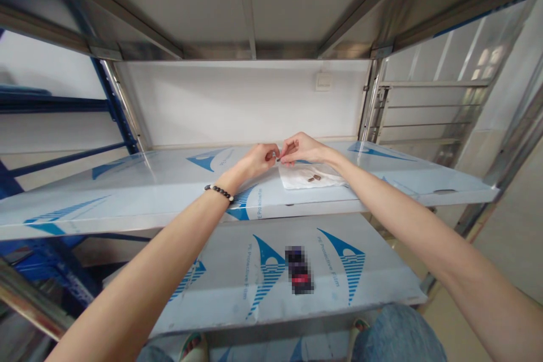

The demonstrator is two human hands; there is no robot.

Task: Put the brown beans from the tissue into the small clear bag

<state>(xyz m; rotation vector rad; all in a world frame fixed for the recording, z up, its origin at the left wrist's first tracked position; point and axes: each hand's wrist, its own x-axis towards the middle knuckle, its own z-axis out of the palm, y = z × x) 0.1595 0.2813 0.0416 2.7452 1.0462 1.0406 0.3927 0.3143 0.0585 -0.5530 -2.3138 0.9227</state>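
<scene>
Left hand [258, 161] and right hand [303, 150] are found raised above the shelf, each closed to a narrow pinch, with the fingertips [280, 154] of both brought together. A small dark item [278, 158] is held between them; its form is too small to be determined. A white cloth [297, 178] is laid on the shelf at 4 o'clock from the pinch, just below the right hand, and two small brown pieces [314, 178] are placed on it, set apart from the hands. A beaded bracelet [219, 192] is worn on the left wrist. The steel shelf [127, 198] is covered with blue-printed protective film, as is the lower shelf [237, 305], on which a blurred dark object [299, 270] is seen at 6 o'clock; it cannot be identified. A wall switch plate [323, 81] is mounted at 1 o'clock, and a blue metal rack [63, 104] is observed at 9 o'clock. Sandals [193, 348] and a denim-covered knee [396, 334] are visible beneath the lower shelf at 6 o'clock.
</scene>
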